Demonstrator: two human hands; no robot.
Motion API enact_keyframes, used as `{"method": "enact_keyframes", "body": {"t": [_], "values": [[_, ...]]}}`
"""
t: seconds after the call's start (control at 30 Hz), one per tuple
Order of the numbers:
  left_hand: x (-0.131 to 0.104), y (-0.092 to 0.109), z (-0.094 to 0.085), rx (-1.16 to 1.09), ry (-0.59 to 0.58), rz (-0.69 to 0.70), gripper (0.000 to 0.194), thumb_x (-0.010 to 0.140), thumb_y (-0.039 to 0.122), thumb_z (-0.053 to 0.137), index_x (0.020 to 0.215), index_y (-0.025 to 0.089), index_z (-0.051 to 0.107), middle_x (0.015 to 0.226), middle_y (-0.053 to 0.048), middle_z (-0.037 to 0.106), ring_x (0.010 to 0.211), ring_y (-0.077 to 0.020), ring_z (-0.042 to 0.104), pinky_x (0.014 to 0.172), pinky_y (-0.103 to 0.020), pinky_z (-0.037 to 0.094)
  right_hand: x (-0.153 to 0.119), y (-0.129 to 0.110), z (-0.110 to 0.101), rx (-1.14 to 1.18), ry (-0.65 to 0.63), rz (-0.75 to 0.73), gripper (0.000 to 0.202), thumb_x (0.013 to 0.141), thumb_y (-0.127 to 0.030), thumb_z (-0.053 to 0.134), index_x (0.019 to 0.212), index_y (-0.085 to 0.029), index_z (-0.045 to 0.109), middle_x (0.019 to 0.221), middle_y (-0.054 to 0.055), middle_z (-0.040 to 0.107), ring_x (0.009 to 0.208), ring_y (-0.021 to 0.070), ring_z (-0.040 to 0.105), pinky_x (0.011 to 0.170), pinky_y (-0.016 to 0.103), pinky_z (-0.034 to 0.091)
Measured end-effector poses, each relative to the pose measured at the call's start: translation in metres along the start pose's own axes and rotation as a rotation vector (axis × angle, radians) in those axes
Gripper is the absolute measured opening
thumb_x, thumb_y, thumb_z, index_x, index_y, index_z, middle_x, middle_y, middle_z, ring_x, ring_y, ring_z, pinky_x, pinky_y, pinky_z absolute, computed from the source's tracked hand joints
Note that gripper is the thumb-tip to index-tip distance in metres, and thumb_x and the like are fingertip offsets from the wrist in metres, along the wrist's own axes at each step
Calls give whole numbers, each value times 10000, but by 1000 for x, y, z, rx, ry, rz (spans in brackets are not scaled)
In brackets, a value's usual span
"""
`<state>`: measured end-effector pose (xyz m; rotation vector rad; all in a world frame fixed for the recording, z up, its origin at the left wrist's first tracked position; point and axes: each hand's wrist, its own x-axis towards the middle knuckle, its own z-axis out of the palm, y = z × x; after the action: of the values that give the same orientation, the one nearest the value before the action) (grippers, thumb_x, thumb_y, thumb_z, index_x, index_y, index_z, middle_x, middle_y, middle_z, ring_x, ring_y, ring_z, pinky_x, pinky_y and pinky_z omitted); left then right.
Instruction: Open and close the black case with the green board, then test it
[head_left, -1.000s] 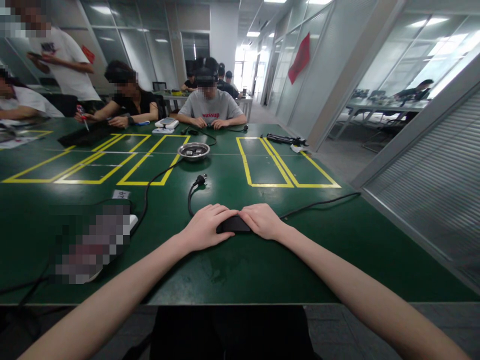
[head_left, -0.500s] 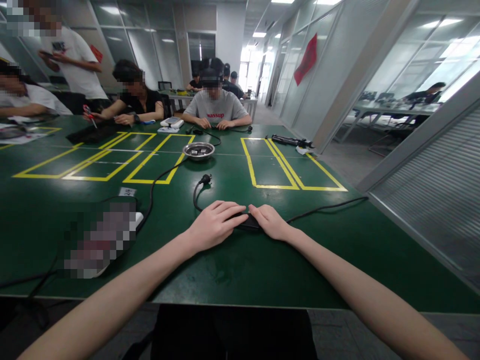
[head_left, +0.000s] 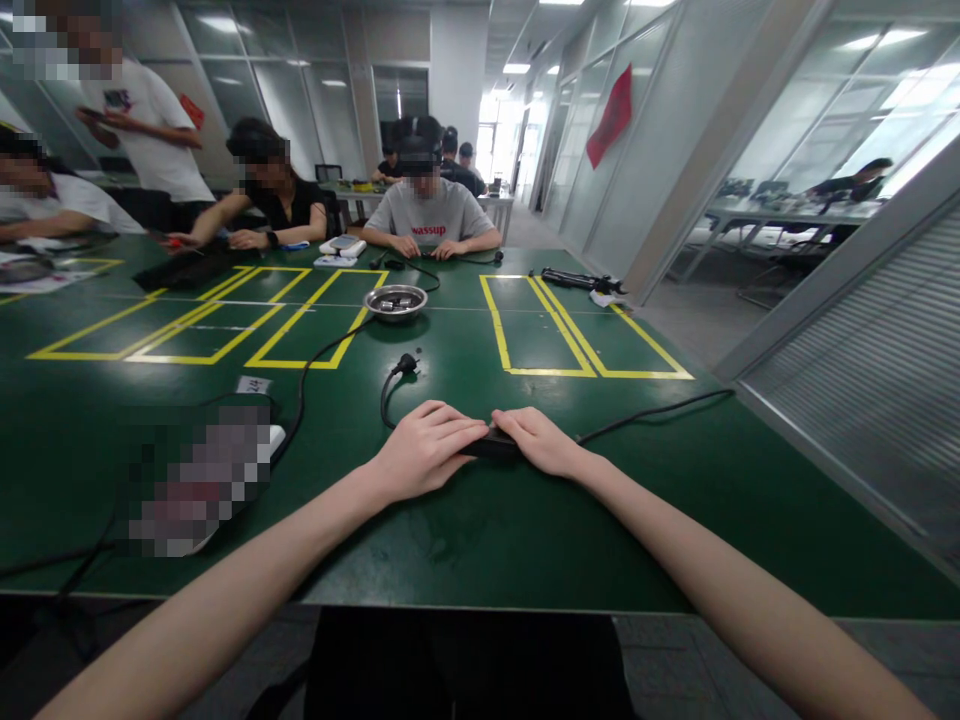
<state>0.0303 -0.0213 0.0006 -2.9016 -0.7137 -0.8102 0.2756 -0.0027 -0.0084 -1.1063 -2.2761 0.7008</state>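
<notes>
A small black box (head_left: pixel 495 444), probably a power adapter, lies on the green table between my hands. My left hand (head_left: pixel 430 447) is closed on its left end, fingers together. My right hand (head_left: pixel 541 440) grips the right end, with the thumb and fingers near its top. From beside my left hand a black cable with a plug (head_left: pixel 406 366) curves up and away. Another black cable (head_left: pixel 652 412) runs from my right hand toward the table's right edge. The undersides of the box and of both hands are hidden.
A metal bowl (head_left: pixel 396 302) with small metal parts stands beyond the plug. Yellow tape outlines mark the table (head_left: pixel 465 560). A blurred-out object (head_left: pixel 202 480) lies at left by a number card (head_left: pixel 253 385). A folded black tripod (head_left: pixel 581 281) lies far right. People sit opposite.
My left hand's fingers have drawn closer together on the box, and the plug has shifted slightly left. Across the table, a person's hand with a red tool has moved lower.
</notes>
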Motion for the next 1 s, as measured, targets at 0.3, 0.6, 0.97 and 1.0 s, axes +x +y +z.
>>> {"method": "enact_keyframes", "body": {"t": [0.3,0.6,0.97,1.0], "values": [[1,1,-4,-123,15,-138,313,999,296,603,1293,207,663,1135,-94,763,1007,-245,677,934,-414,527,-7,-10,-5,-258,31,-326,253,952,-388,683,1117,-197,701,926,58,732,817,203,700,711,277,492],[2,-2,-6,-198,47,-237,257,946,319,704,1181,213,706,1047,-66,763,960,-235,689,896,-369,526,-7,-8,-3,-262,59,-315,235,956,-372,665,1100,-191,711,908,65,751,799,209,714,696,279,477],[-2,-6,-5,-76,140,-76,273,984,380,679,1184,197,714,1163,-92,769,1018,-243,674,868,-392,515,-6,-9,-7,340,-109,-97,386,868,-430,754,1151,-182,669,981,49,744,829,191,684,697,280,521],[-2,-6,-4,-74,141,-81,273,981,377,683,1188,202,714,1169,-91,768,1022,-242,677,872,-394,520,-5,-9,-7,367,-119,-74,377,859,-443,763,1118,-181,685,960,43,743,800,184,674,672,272,512]]}}
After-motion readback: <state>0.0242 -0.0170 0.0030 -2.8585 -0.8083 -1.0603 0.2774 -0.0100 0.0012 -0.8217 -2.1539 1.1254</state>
